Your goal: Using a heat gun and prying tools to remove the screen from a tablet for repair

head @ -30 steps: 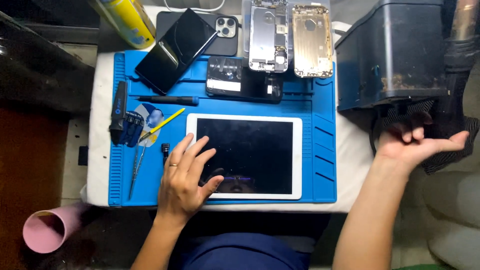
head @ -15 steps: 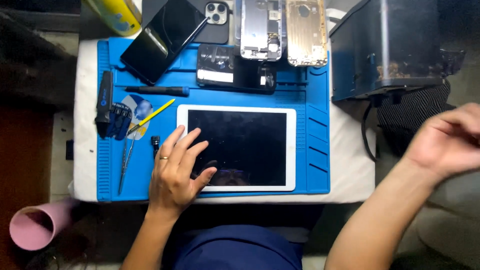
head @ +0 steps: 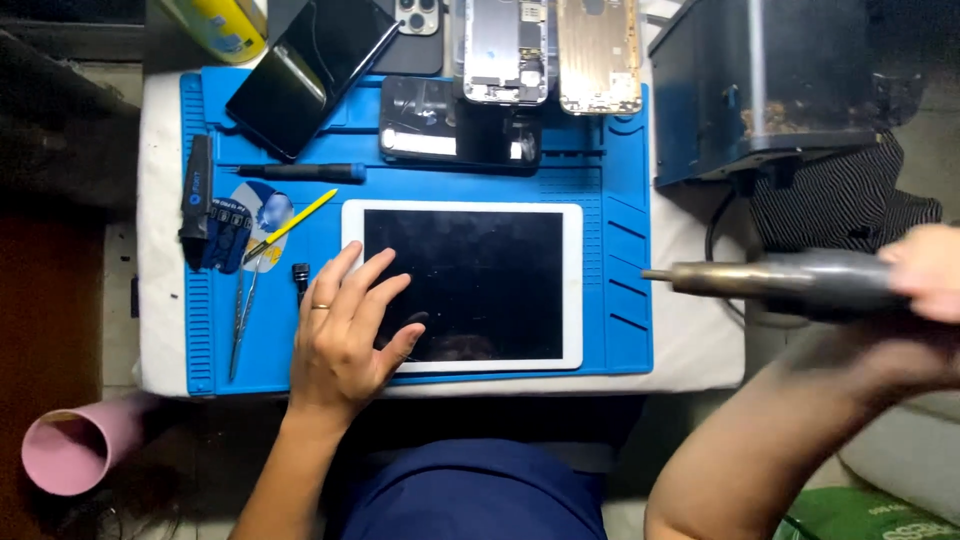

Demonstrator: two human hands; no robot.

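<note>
A white-framed tablet (head: 480, 270) with a dark screen lies flat on a blue work mat (head: 610, 180). My left hand (head: 345, 335) rests on the tablet's lower left corner, fingers spread, a ring on one finger. My right hand (head: 930, 270) is at the right edge of view, closed around the handle of a dark hot-air tool (head: 790, 282). Its metal nozzle points left and sits just off the mat's right edge, apart from the tablet.
Several phones and phone shells (head: 500, 50) lie along the mat's far edge. A screwdriver (head: 300, 172), tweezers (head: 240, 320), a yellow pry tool (head: 290, 225) and a bit holder (head: 215, 235) sit at left. A dark box (head: 760, 90) stands at right, a pink cup (head: 75, 450) at lower left.
My right hand went from open and empty at the right to holding the hot-air tool with its nozzle aimed left. My left hand stayed on the tablet.
</note>
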